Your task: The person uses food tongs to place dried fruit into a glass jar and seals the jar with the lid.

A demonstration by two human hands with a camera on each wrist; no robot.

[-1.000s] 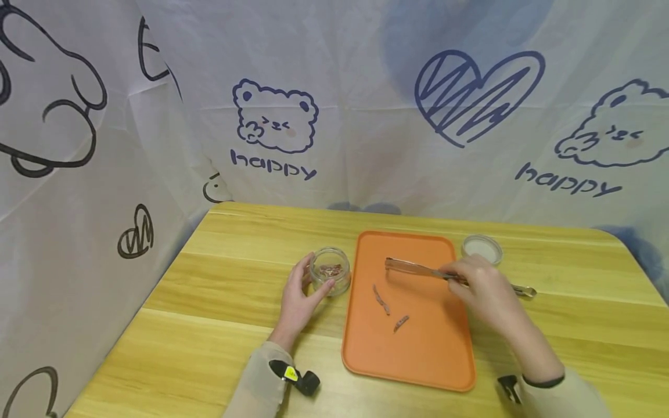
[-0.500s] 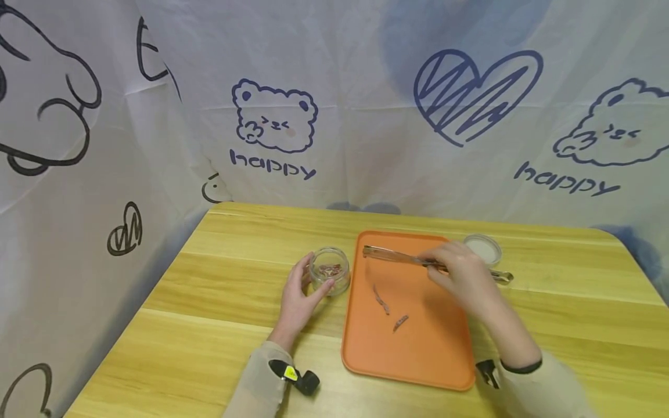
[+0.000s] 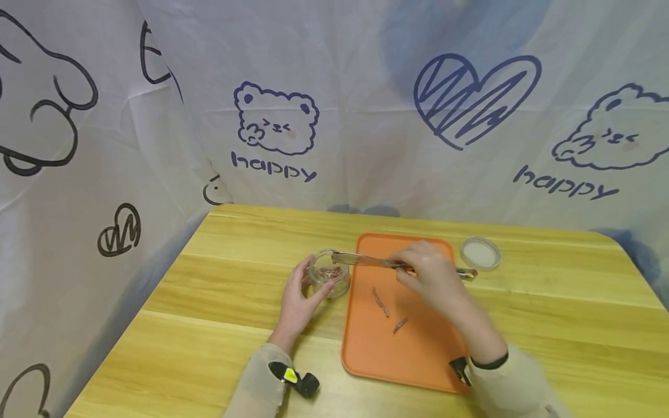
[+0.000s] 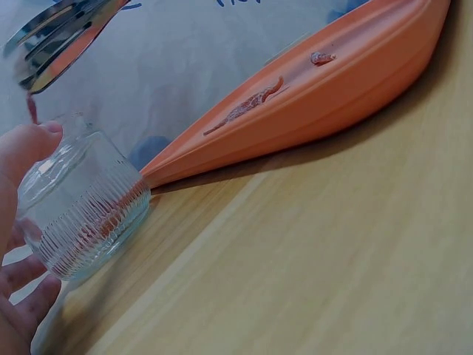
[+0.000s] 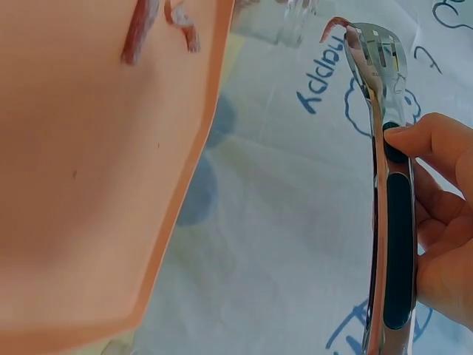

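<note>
My left hand [image 3: 299,305] grips a small ribbed glass jar [image 4: 103,211] left of the orange tray, thumb at its near side. Reddish-brown strips, like dried meat, lie inside the jar. In my right hand [image 3: 425,273] are metal tongs [image 5: 397,251] with dark grip pads, held by thumb and fingers. Their slotted tips are over the jar's mouth in the head view. A thin reddish strip [image 5: 334,26] hangs from those tips, its lower end close above the jar in the left wrist view. On the tray lie a longer strip [image 3: 380,303] and a shorter strip [image 3: 400,325].
The orange tray [image 3: 397,366] lies lengthwise on the wood-grain table [image 3: 209,325], with a raised rim. Behind its right side sits a round clear lid [image 3: 481,254]. A white printed cloth [image 3: 366,145] hangs behind the table and along its left.
My right hand has carried the tongs leftward across the tray, from above its middle to over the jar. The left hand and the jar stay in place.
</note>
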